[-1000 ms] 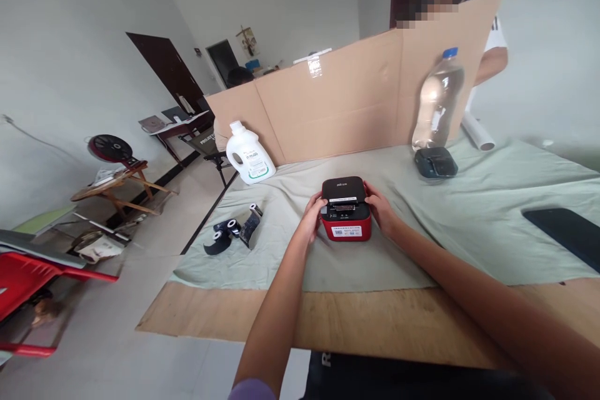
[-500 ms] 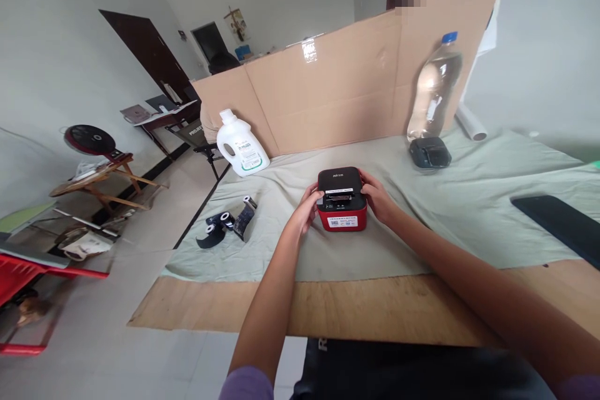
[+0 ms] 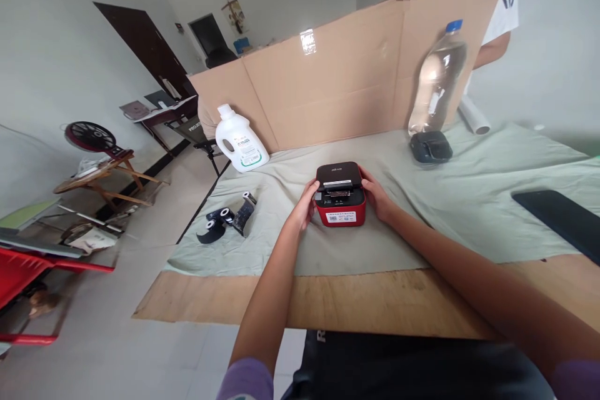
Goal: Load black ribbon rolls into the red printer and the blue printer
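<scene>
Red box [image 3: 341,215]: sits upright, just right of the frame's middle, on the green cloth [image 3: 347,256] over the wooden surface [image 3: 328,300].
Black top [image 3: 336,171]: has a dark slot across it; I can't tell if it is closed all the way.
Left hand [image 3: 307,205]: bent round the box's left side, thumb by the top edge.
Right hand [image 3: 375,195]: curled on the right side, thumb by the top edge too.
Both hands: grip the box between them; the step looks like holding it steady.
Box sides: as I see it, any next move calls for an even hold here, so the box doesn't tip or slide.
Black rolls [image 3: 242,220]: lie in a heap at the frame's left, well apart from the hands.
</scene>
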